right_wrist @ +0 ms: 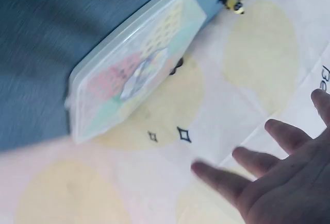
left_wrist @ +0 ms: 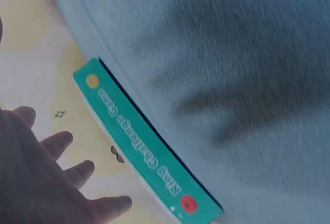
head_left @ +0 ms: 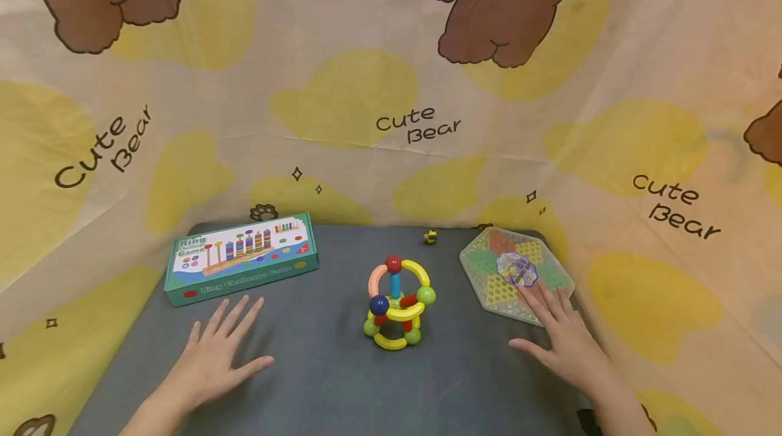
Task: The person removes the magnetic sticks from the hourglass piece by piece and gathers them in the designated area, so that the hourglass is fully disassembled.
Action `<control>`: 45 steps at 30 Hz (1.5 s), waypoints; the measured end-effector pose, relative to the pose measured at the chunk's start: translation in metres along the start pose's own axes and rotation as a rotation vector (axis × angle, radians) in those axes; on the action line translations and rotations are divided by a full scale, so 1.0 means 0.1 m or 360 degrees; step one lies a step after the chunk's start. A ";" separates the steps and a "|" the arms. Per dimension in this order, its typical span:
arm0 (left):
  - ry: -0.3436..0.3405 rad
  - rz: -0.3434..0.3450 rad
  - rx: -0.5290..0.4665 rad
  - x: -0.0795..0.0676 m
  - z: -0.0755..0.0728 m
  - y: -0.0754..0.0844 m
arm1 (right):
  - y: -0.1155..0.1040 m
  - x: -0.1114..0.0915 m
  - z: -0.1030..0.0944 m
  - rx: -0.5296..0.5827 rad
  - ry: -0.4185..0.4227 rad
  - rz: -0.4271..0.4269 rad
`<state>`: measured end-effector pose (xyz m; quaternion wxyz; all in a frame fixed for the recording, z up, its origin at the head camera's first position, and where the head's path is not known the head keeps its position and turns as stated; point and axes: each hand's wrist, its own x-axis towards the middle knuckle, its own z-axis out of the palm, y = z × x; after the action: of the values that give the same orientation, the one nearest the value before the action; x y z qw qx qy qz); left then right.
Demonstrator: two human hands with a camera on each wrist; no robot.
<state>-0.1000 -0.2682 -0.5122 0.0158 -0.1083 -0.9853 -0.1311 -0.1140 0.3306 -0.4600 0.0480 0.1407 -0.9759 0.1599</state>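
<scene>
Both hands hover over the dark grey table with fingers spread, holding nothing. My left hand is nearest to a green Ring Challenge Game box, whose lettered side also shows in the left wrist view. On the right, my right hand overlaps the near edge of a clear hexagonal Chinese checkers case in the head view; the right wrist view shows the hand apart from that case. Between the hands stands a toy of coloured rods, curved pieces and balls.
A small yellow and black figure stands near the table's back edge. Cloth printed with bears rises behind the table and along both sides. A black object shows beside the right forearm.
</scene>
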 end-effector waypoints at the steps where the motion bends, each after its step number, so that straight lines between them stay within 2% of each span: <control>1: -0.0008 -0.0002 -0.0026 0.01 0.02 0.03 | -0.02 0.01 0.02 0.0056 0.0023 -0.0012; 4: 0.0005 0.0006 -0.0091 0.02 0.07 0.11 | -0.10 0.02 0.11 0.0159 0.0089 -0.0072; 9: 0.0091 0.0039 -0.0228 0.07 0.15 0.25 | -0.27 0.04 0.28 0.0200 0.0229 -0.0184; 14: 0.0197 0.0123 -0.0449 0.13 0.28 0.36 | -0.41 0.09 0.45 0.0259 0.0312 -0.0173; 20: 0.0300 0.0339 -0.0747 0.24 0.35 0.50 | -0.53 0.14 0.63 0.0328 0.0319 -0.0183; 23: 0.0316 0.0365 -0.0878 0.32 0.35 0.59 | -0.59 0.17 0.70 0.0384 0.0281 -0.0191; 25: 0.0299 0.0340 -0.0981 0.37 0.33 0.66 | -0.63 0.20 0.74 0.0437 0.0235 -0.0172; 28: 0.0209 0.0246 -0.1166 0.45 0.27 0.77 | -0.70 0.25 0.80 0.0558 0.0139 -0.0108; 34: -0.0058 0.0001 -0.1654 0.64 0.12 1.02 | -0.81 0.37 0.94 0.0779 -0.0048 0.0044; 37: -0.0215 -0.0119 -0.1882 0.79 0.06 1.14 | -0.85 0.43 1.03 0.0822 -0.0121 0.0078; 42: -0.0542 -0.0338 -0.2313 1.04 -0.01 1.26 | -0.91 0.53 1.17 0.0844 -0.0221 0.0101; 45: -0.0638 -0.0434 -0.2470 1.18 -0.02 1.30 | -0.94 0.57 1.24 0.0892 -0.0263 0.0107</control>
<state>-0.1868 -0.1216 -0.4704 -0.2566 0.0113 -0.6025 -0.7557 -0.1470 0.1901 -0.5413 -0.0775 0.1287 -0.8984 0.4127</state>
